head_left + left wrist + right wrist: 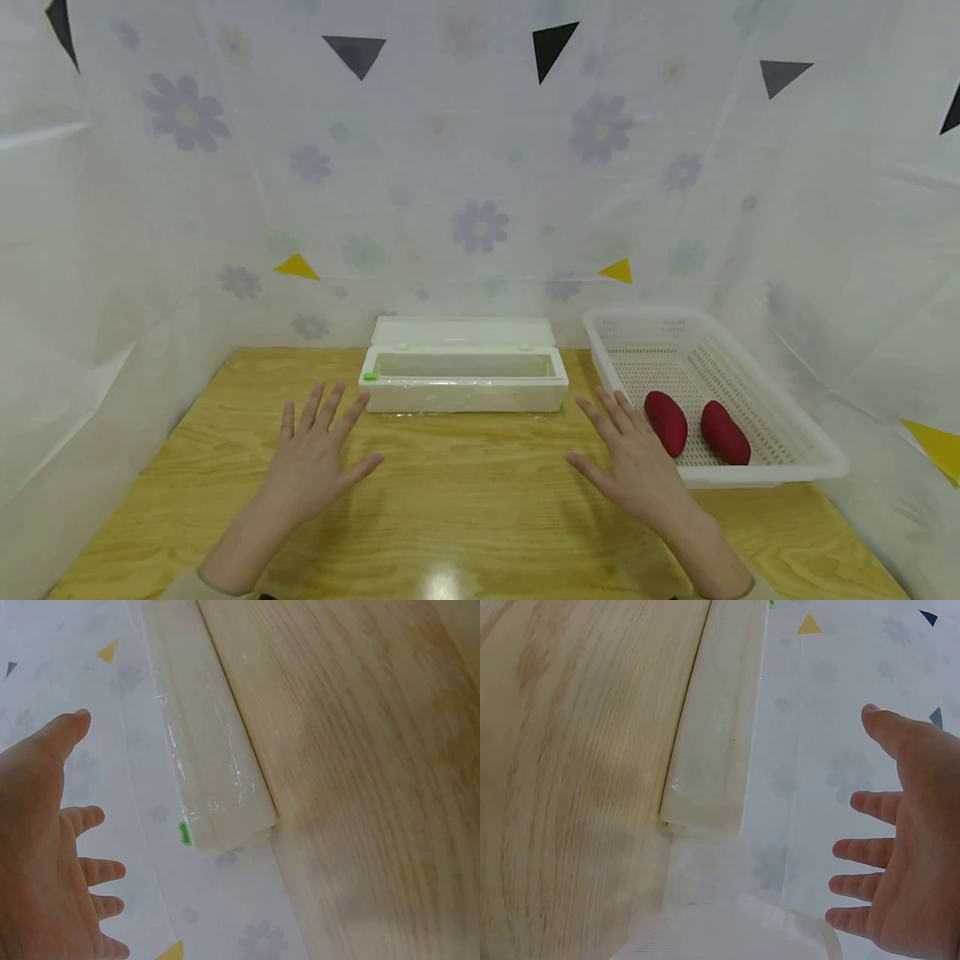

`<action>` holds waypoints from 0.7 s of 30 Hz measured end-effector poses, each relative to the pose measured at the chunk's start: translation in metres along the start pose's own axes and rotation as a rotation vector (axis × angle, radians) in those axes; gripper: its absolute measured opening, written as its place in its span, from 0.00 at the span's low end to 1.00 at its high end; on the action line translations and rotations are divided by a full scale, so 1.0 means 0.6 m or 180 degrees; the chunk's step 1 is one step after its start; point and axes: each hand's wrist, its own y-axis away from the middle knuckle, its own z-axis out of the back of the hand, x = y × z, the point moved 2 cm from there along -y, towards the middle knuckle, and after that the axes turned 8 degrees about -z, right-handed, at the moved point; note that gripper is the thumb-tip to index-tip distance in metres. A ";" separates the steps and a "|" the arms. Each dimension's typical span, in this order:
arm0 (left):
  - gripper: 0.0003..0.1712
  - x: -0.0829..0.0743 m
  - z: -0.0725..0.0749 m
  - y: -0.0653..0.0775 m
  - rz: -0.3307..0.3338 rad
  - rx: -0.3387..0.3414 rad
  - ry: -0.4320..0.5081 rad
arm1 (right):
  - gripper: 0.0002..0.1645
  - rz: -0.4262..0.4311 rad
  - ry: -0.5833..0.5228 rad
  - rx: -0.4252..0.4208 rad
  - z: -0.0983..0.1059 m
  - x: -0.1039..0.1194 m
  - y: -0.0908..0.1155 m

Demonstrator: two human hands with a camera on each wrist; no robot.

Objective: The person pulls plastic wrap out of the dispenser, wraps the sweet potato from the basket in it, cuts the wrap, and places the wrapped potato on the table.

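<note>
My left hand [309,467] is spread above the wooden table, palm down, with nothing in it. Over on the right, my right hand [637,462] is spread too, holding nothing, beside the left wall of a white plastic basket [757,477]. Two dark red sweet potatoes [665,423] lie apart in that basket. Between and beyond the hands stands a long white cling film dispenser box [465,395], its lid [462,332] raised at the back. A strip of clear film hangs over its front. At the box's left end sits a small green slider [371,377].
The wooden table [450,492] meets a pale flower-print sheet [480,167] behind, with more sheeting on both sides. Yellow and black triangles are stuck on the sheets. The basket fills the table's back right, its rim standing higher than the tabletop.
</note>
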 end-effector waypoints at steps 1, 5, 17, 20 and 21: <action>0.48 0.000 0.000 0.000 0.0000 0.0008 0.0017 | 0.44 0.0001 -0.0006 -0.0001 0.000 0.001 -0.001; 0.49 0.001 0.001 -0.001 0.0001 0.0016 0.0100 | 0.42 -0.0027 -0.0249 -0.0087 0.002 0.004 -0.006; 0.55 0.033 -0.045 -0.041 0.0350 0.0258 0.1625 | 0.32 -0.0667 -0.1768 0.0400 -0.066 0.004 -0.052; 0.54 0.051 -0.063 -0.052 0.0541 0.0422 0.2056 | 0.32 -0.0835 -0.1896 0.0519 -0.086 -0.002 -0.066; 0.53 0.056 -0.069 -0.055 0.0612 0.0464 0.2167 | 0.31 -0.0903 -0.1934 0.0574 -0.091 -0.004 -0.070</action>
